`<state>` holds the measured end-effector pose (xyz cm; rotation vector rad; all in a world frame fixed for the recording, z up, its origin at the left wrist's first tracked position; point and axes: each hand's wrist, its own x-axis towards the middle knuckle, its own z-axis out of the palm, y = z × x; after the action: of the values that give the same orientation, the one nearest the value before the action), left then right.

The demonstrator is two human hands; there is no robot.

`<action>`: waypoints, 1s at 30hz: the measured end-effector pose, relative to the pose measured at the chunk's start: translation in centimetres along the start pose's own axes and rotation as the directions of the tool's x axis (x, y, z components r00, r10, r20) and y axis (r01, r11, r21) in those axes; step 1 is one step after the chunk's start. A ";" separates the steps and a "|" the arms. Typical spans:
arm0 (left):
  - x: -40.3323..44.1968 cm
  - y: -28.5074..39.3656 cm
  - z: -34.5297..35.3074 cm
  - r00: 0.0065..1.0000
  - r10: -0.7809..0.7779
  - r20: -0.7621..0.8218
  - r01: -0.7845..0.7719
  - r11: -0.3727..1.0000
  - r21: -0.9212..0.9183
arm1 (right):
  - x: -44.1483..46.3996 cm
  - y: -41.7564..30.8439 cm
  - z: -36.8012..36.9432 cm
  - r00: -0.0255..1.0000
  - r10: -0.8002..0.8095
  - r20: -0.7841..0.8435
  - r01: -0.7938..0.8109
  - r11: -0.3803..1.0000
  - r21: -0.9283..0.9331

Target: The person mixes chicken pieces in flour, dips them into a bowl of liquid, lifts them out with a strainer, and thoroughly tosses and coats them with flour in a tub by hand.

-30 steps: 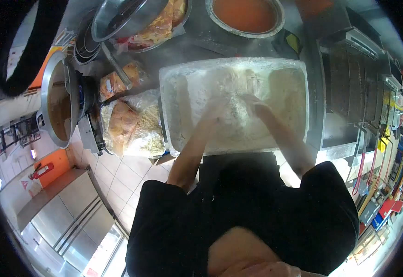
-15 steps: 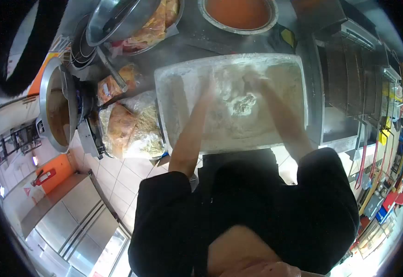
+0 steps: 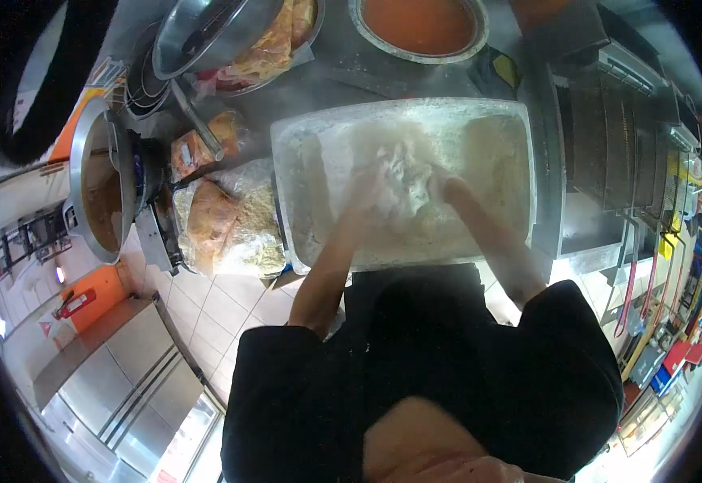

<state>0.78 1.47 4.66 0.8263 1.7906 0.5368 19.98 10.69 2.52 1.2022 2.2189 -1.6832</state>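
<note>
Grey worktop [image 3: 343,64], tub [image 3: 533,193]: powder heap [image 3: 405,171] midway between side edges, left hand [image 3: 368,190] and right hand [image 3: 449,188] equally near; grips blurred, can't tell.

left grip [image 3: 369,189]: blurred | right grip [image 3: 447,189]: blurred | white clump [image 3: 403,167]: blurred | pot [image 3: 423,59]: cut by top edge

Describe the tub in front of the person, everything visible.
The tub is wide, open and rectangular, with rounded corners and a thin rim. It looks like pale plastic, its walls coated in whitish powder. It stands upright beyond the person's torso, at the counter, right of the bag; its underside is hidden. White powder lies heaped near its middle, between the left hand and right hand, both inside it and blurred.
</note>
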 end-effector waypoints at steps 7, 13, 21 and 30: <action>-4.4 3.6 -6.7 0.978 0.043 -0.204 -0.038 0.999 0.031 | -2.6 -1.5 -6.3 0.990 -0.107 0.095 0.109 0.994 -0.015; 5.2 -3.4 -4.9 0.927 0.025 -0.374 -0.027 1.000 0.001 | 2.6 -4.1 -8.0 0.999 -0.027 0.036 0.038 0.944 -0.329; -2.1 1.0 -6.4 0.971 0.181 -0.155 -0.071 0.840 0.537 | -0.2 -3.7 -7.7 0.986 -0.136 0.097 0.157 0.952 -0.262; -4.6 3.9 -1.3 0.963 -0.265 0.055 0.262 0.865 -0.427 | -2.7 0.2 -2.5 1.000 0.009 -0.013 -0.010 0.997 -0.077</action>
<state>1.64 0.65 10.73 0.2665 1.6654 0.7189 22.85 11.40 4.75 1.2069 2.2592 -1.5752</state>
